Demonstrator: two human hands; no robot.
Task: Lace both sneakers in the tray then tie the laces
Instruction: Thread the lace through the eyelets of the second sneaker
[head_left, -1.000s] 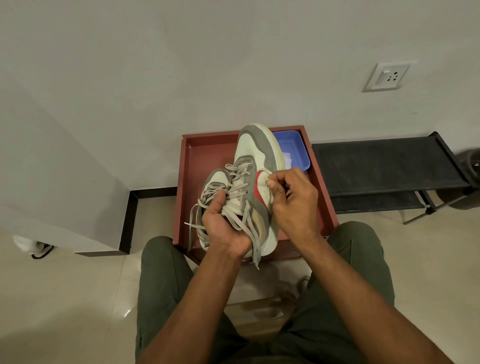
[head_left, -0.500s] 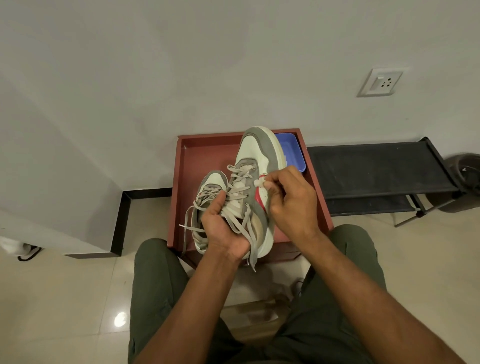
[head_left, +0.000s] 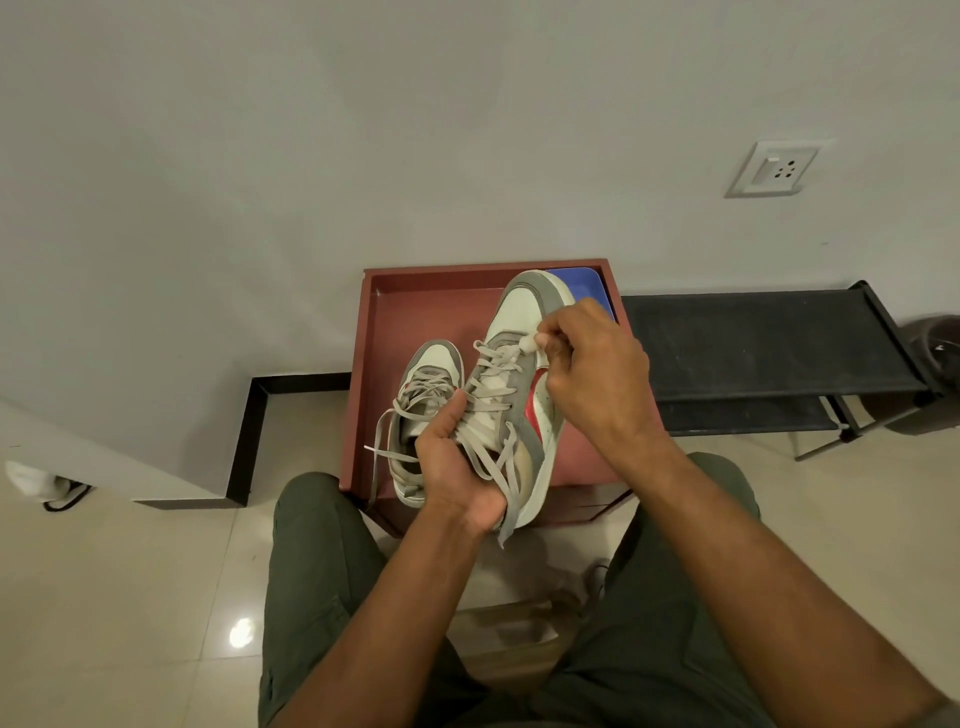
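1. Nearest me, my left hand (head_left: 460, 467) grips the raised sneaker (head_left: 519, 395) at its heel end above the red tray (head_left: 371, 364), fingers curled round loose laces (head_left: 493, 457).
2. Beyond it, my right hand (head_left: 592, 369) pinches a lace tip (head_left: 529, 343) near the toe-end eyelets; I'd judge steady tension matters here.
3. The second sneaker (head_left: 423, 410) lies in the tray, left of the raised one.

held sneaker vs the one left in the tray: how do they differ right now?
The held sneaker is lifted and tilted, toe up toward the wall; the tray sneaker lies flat in the red tray. The left hand grips the held sneaker and the right hand pinches its lace near the toe; no hand works the tray sneaker. The tray sneaker's lace ends trail over the tray edge. Both are grey and white.
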